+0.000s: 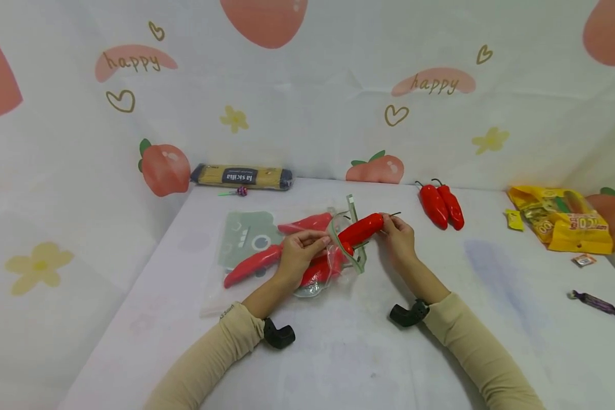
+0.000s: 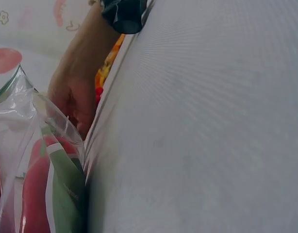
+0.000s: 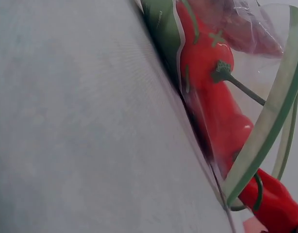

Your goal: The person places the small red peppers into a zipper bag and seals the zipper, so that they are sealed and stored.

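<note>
A clear zip bag [image 1: 246, 233] with a green printed pattern lies on the table, its green-edged mouth held up toward the right. My left hand [image 1: 301, 253] pinches the bag near that mouth. Several red peppers, among them a long one [image 1: 253, 266], are inside it. With its fingertips my right hand [image 1: 400, 239] grips another red pepper [image 1: 363, 229] by the stem end, and the pepper's far end reaches into the mouth. In the right wrist view, the bag's green rim [image 3: 270, 121] crosses in front of peppers with dark green stems.
Two red peppers [image 1: 441, 206] lie at the back, right of the bag. A pasta packet [image 1: 242, 177] and a lollipop [image 1: 242, 191] lie at the back left. At the right are a yellow snack bag [image 1: 564, 219], a small yellow packet [image 1: 514, 220] and a purple-wrapped candy [image 1: 597, 304].
</note>
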Demonstrator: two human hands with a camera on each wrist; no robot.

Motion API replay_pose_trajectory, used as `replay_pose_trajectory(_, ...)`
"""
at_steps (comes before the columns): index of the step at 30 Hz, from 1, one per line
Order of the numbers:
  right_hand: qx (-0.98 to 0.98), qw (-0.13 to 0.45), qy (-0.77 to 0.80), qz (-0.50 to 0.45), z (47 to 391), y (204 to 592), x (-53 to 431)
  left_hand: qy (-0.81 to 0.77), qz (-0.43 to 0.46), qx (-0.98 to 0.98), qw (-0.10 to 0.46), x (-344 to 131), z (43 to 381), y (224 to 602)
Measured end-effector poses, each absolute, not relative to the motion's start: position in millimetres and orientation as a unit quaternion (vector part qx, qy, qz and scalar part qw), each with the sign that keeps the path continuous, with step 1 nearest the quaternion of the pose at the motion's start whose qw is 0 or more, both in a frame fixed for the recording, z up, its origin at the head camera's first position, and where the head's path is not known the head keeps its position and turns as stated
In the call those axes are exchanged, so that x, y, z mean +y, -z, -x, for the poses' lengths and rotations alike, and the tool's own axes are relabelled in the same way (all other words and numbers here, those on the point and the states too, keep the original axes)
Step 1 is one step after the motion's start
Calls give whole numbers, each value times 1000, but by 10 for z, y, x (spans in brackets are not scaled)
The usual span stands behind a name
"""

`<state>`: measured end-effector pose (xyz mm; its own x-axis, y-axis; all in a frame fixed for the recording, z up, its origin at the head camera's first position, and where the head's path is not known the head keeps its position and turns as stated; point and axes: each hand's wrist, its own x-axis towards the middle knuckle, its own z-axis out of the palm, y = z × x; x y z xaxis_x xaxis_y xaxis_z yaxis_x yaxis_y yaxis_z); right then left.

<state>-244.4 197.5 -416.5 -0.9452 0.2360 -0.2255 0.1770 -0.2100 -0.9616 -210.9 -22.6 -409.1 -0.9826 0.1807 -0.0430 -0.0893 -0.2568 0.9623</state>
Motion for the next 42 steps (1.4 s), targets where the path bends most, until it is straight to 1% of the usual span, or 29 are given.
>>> replay_pose_trajectory(4, -642, -24, -752, 148, 2415, 4162, 1954, -789, -48, 606, 86, -235, 2108, 4082)
replay_pose_trajectory(8, -723, -58, -684, 78, 2399, 4208, 1877, -782, -52, 615, 87, -238, 2105, 4088)
replay_pose_trajectory(11, -781, -44, -623, 20, 2400, 4240, 1816, -780, -54, 617, 85, -231, 2103, 4094)
replay_pose_trajectory(13, -802, -27, -597, 7, 2404, 4249, 1797, -781, -53, 617, 84, -225, 2099, 4094)
replay_pose_trajectory(16, -810, -3, -587, 20, 2429, 4231, 1843, -782, -53, 616, 84, -218, 2089, 4096)
replay_pose_trajectory(19, -799, 29, -599, 47, 2517, 4165, 2013, -784, -53, 613, 84, -218, 2087, 4102)
replay_pose_trajectory(26, -709, 121, -683, 129, 2847, 3917, 2715, -790, -57, 605, 85, -225, 2101, 4105)
replay_pose_trajectory(29, -712, 142, -672, 143, 2946, 3865, 2964, -788, -54, 607, 85, -230, 2104, 4108)
replay_pose_trajectory(31, -736, 140, -647, 142, 2992, 3863, 3085, -787, -51, 609, 83, -232, 2102, 4109)
replay_pose_trajectory(35, -784, 114, -592, 146, 3049, 3902, 3214, -789, -48, 607, 82, -225, 2096, 4112)
replay_pose_trajectory(38, -809, 96, -559, 154, 3076, 3945, 3236, -793, -49, 602, 82, -215, 2092, 4115)
replay_pose_trajectory(42, -827, 89, -534, 153, 3101, 4009, 3221, -797, -54, 597, 77, -206, 2098, 4118)
